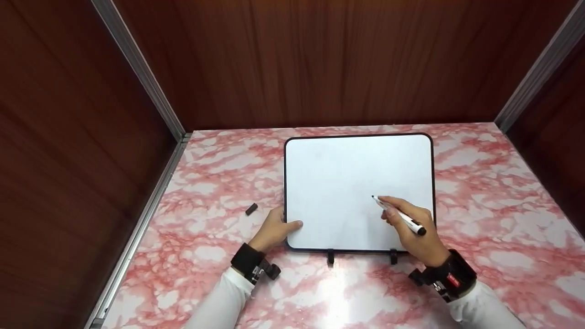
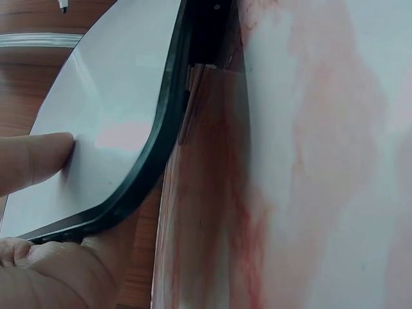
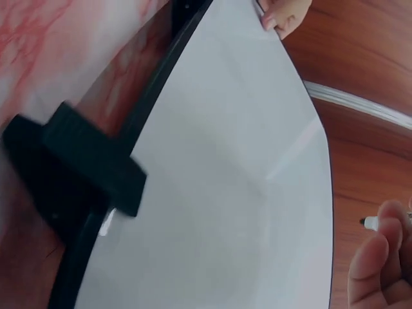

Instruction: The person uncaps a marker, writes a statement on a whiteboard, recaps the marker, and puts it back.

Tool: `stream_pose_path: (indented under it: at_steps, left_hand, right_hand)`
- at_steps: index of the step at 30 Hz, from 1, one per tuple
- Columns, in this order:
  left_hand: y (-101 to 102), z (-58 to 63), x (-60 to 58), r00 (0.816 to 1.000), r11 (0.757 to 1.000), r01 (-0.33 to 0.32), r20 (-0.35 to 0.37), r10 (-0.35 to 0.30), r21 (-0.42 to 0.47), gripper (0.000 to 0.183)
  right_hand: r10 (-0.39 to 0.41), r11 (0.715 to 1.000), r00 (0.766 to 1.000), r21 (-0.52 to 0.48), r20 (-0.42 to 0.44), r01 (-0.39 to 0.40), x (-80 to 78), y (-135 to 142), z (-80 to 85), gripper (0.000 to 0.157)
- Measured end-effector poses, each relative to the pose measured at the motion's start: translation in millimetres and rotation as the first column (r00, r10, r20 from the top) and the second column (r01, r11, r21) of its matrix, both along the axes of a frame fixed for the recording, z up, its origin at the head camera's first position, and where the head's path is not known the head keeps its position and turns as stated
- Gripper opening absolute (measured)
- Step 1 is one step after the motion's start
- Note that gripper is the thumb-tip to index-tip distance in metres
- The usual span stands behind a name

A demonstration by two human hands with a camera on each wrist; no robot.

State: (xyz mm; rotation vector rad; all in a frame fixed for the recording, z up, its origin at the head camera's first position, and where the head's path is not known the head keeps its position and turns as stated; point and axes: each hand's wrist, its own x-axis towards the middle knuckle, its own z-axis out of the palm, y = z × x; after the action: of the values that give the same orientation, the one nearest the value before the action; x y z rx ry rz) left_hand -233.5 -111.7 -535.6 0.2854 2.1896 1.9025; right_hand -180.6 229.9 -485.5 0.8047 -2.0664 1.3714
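A whiteboard [image 1: 338, 183] with a black frame stands propped on two black feet in the head view. My left hand [image 1: 275, 227] grips its lower left edge, the thumb lying on the white face and the other fingers behind it; the left wrist view shows the same thumb [image 2: 38, 158] on the board. In front of the board's right half, my right hand [image 1: 413, 224] pinches a white marker [image 1: 402, 217], uncapped, its black tip pointing up and left. The right wrist view shows the marker tip [image 3: 368, 223] apart from the board. No marks show on the white face.
A small dark block [image 1: 251, 209], perhaps an eraser, lies on the red-and-white marbled table [image 1: 215, 183] left of the board. A black foot [image 1: 330, 256] sticks out under the board's lower edge. Brown wood-grain panels [image 1: 311, 64] enclose the table at the back and sides.
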Motion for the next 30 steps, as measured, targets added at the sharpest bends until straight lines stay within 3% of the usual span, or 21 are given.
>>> stream_pose_path:
  at_steps: [5, 11, 17, 24, 30]
  left_hand:
    - [-1, -2.8, -1.0, 1.0, 1.0, 0.007, -0.004, -0.007, -0.005, 0.036]
    - [-1, -4.3, -0.7, 1.0, 1.0, 0.008, -0.022, -0.008, -0.017, 0.035]
    - [-1, -4.2, -0.4, 0.999, 1.0, -0.007, -0.04, 0.006, -0.014, 0.036]
    - [-2, -7.5, -1.5, 0.999, 1.0, 0.025, -0.043, -0.025, -0.002, 0.036]
    - [-7, -6.3, -3.6, 0.998, 0.997, 0.06, 0.011, -0.061, 0.052, 0.037]
  right_hand:
    - [0.083, 0.993, 0.988, -0.097, 0.128, -0.071, -3.6, -19, 5.2, 0.034]
    - [0.186, 0.971, 0.978, -0.168, 0.097, -0.168, -11.9, -41, -0.3, 0.036]
    - [0.176, 0.978, 0.977, -0.132, 0.12, -0.16, -22.8, -65, -9.1, 0.038]
    - [0.138, 0.987, 0.982, -0.101, 0.133, -0.125, -36.1, -93, -7.2, 0.02]
    - [0.091, 0.992, 0.982, -0.104, 0.166, -0.074, -51.2, -107, -2.2, 0.017]
